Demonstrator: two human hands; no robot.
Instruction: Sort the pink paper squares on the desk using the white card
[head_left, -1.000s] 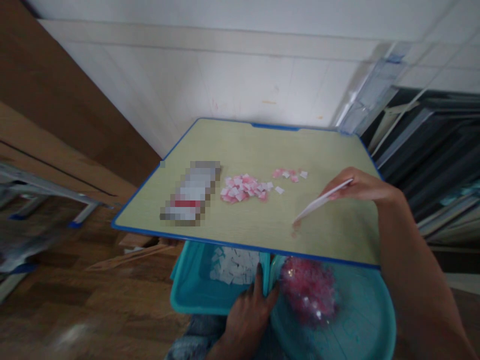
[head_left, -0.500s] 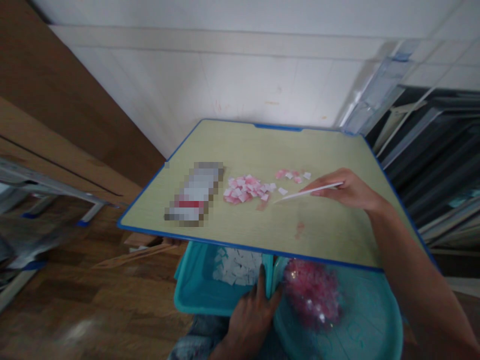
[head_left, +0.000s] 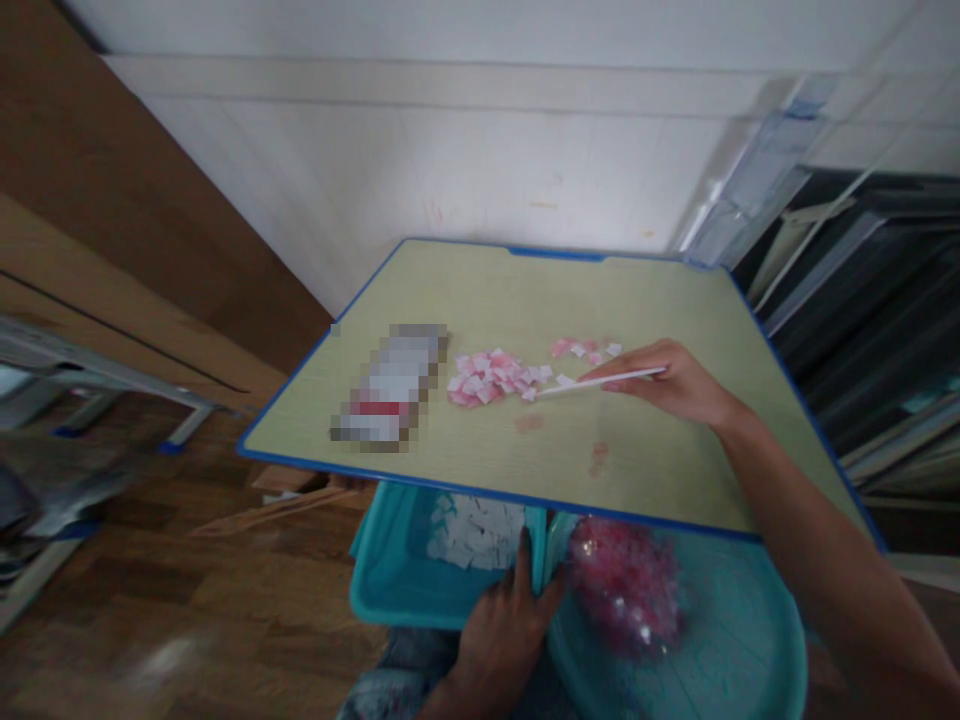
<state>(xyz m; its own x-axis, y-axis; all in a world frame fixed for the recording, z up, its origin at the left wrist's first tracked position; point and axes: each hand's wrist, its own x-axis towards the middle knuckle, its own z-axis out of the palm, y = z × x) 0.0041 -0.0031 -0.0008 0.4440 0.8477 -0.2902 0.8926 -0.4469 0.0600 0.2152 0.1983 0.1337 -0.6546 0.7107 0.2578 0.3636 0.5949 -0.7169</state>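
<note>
My right hand (head_left: 671, 380) pinches a slim white stick-like tool (head_left: 592, 384), whose tip reaches the right edge of a heap of small pink-and-white square pieces (head_left: 495, 376). Just behind the tool, a few loose pieces (head_left: 589, 350) lie on the pale yellow board (head_left: 645, 450). My left hand (head_left: 502, 630) rests, fingers apart, where the rims of two teal tubs meet, its index finger stretched forward. White flat pieces lie inside the left, rectangular tub (head_left: 390, 600). The right, round tub (head_left: 750, 640) bears a shiny bundle of pink-red pieces (head_left: 626, 585), seemingly in clear plastic.
A blurred-out, phone-like slab (head_left: 390, 390) lies at the board's left. Behind the board stands a white wall (head_left: 450, 150). Dark flat panels (head_left: 885, 290) lean at the right, and metal legs (head_left: 187, 428) stand over the wooden floor (head_left: 247, 590) at the left.
My right hand has moved a little left, bringing the tool's tip to the heap's right edge. My left hand and the tubs have stayed put.
</note>
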